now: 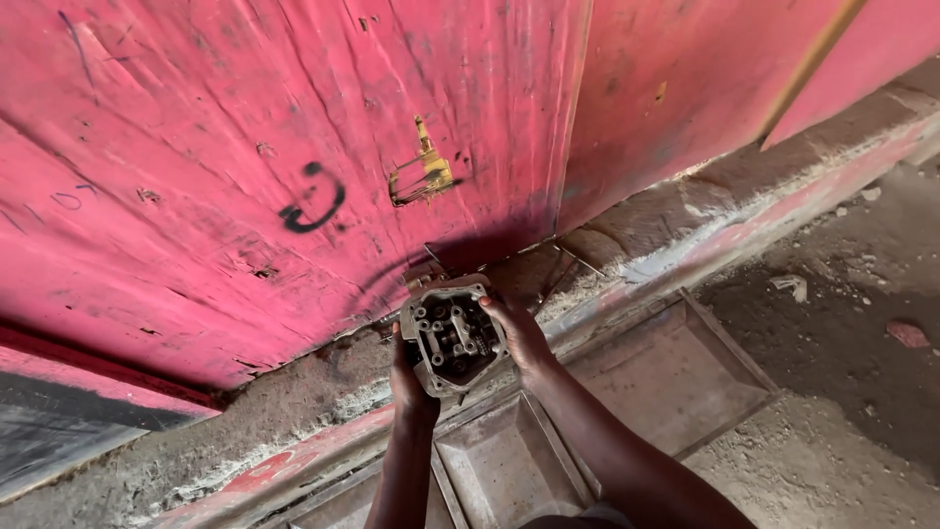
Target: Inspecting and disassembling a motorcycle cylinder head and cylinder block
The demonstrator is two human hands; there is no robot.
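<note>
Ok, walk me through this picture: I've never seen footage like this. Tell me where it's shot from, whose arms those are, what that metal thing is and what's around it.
There is one view, from a camera worn on a person's head, looking down at their own two bare arms. Both hands grip one thing: a grey metal engine part, blocky, with bolts and small round openings on the face turned toward the camera. The left hand supports it from below and the side; the right hand wraps its other edge. Behind it stands a worn pink-red painted door with a brass-coloured latch fitting and a black scrawled mark. Below runs a rough concrete sill. Under the arms lie shallow square metal trays, dusty, and to the right is dusty ground with small bits of debris.
</note>
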